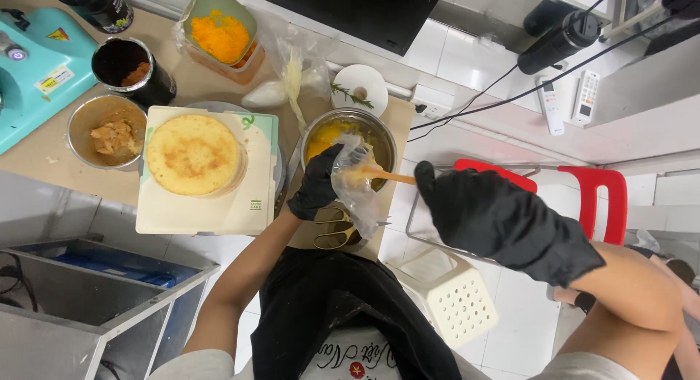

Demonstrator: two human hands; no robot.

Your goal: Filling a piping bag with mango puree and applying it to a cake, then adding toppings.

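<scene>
Both hands wear black gloves. My left hand (318, 182) grips the mouth of a clear plastic piping bag (357, 187) held in front of a steel bowl (377, 136) of yellow cream. My right hand (481, 209) holds a wooden-handled spatula (386, 176) whose tip is inside the bag. A round golden sponge cake (193, 154) lies on a white board (219, 212) to the left. Scissors (332, 230) with gold handles lie on the counter under the bag.
A steel bowl of tan paste (109, 132), a dark tin (131, 67), a tub of orange shreds (222, 37), a turquoise machine (36, 67) and a white plate with a herb sprig (359, 88) stand around. A red stool (583, 187) and white perforated basket (456, 300) sit on the floor.
</scene>
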